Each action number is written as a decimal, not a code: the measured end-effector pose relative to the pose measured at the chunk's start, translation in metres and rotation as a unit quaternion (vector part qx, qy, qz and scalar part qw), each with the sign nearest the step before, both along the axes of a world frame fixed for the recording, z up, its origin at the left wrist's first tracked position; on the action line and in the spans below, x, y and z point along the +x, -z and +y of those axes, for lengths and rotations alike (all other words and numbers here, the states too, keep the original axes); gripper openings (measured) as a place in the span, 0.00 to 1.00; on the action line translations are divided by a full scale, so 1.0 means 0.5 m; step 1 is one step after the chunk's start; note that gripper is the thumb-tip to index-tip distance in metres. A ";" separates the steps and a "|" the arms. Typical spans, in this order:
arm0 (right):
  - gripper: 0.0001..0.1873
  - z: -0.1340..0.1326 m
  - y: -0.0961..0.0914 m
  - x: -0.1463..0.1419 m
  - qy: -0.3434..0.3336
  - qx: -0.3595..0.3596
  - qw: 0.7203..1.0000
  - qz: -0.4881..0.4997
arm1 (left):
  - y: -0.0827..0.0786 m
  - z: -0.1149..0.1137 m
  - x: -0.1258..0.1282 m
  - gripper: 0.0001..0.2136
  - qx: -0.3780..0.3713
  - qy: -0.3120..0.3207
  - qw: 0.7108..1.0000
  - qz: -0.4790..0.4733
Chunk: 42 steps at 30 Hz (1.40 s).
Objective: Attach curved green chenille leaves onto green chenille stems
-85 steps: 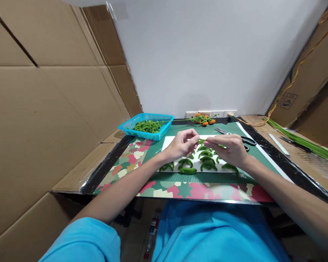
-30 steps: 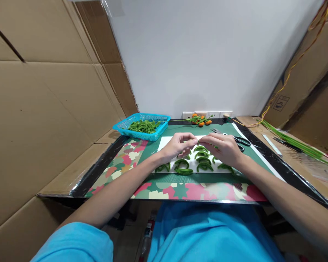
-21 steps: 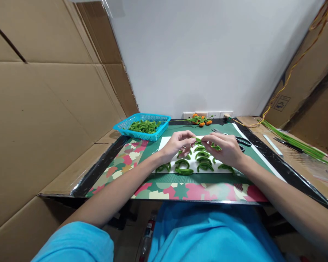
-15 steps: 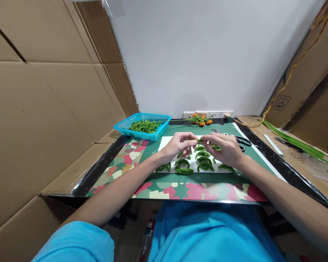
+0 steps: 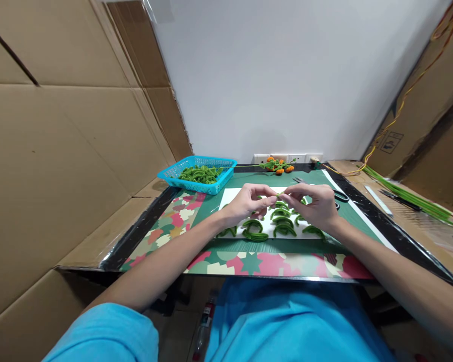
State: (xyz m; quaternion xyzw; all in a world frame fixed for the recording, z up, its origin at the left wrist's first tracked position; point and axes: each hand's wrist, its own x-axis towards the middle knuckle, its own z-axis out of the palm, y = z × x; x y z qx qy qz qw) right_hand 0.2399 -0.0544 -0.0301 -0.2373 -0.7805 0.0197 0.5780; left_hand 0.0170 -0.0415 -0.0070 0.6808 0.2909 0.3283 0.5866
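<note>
Green fuzzy piece (image 5: 278, 195): held up by the fingertips of two bare hands, over the far part of a white sheet (image 5: 231, 194).
Blue basket (image 5: 216, 189): set at the table's far left corner; loose green strips (image 5: 200, 174) are heaped inside, well apart from the hands.
White sheet: laid on a green mat (image 5: 226, 245) and dotted with curved green pieces (image 5: 282, 221), ranged in rough columns.
Left hand (image 5: 251, 202): extended from the lower left, closed to a pinch; the piece is gripped by thumb and fingertips, the other fingers curled beneath.
Right hand (image 5: 314, 203): brought in from the lower right, likewise narrowed to a pinch on the piece; black-handled scissors (image 5: 341, 196) are partly hidden behind it.
Long axis: run sideways, as far as is shown, from one pinch to the other; both ends are covered by fingers, so its full direction cannot be told.
Orange-flowered sprig (image 5: 281, 166): laid along the far edge, near the wall.
</note>
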 end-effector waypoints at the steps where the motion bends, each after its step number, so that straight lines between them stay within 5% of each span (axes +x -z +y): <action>1: 0.04 -0.001 0.000 -0.001 0.006 0.008 1.000 0.005 | 0.002 -0.002 0.003 0.19 0.000 -0.006 1.000 -0.006; 8: 0.05 0.001 0.005 0.003 0.102 0.128 0.985 -0.052 | 0.004 -0.018 0.027 0.19 0.038 -0.087 0.995 -0.025; 17: 0.12 0.005 0.017 -0.010 0.163 0.096 0.976 -0.109 | 0.017 -0.022 0.025 0.13 0.266 -0.213 0.937 0.076; 29: 0.09 -0.008 0.010 -0.012 0.184 0.174 0.945 -0.209 | 0.019 -0.032 0.031 0.11 0.328 -0.250 0.907 0.087; 42: 0.06 -0.002 0.022 -0.012 0.161 0.187 0.949 -0.198 | 0.022 -0.030 0.022 0.09 0.389 -0.203 0.890 0.119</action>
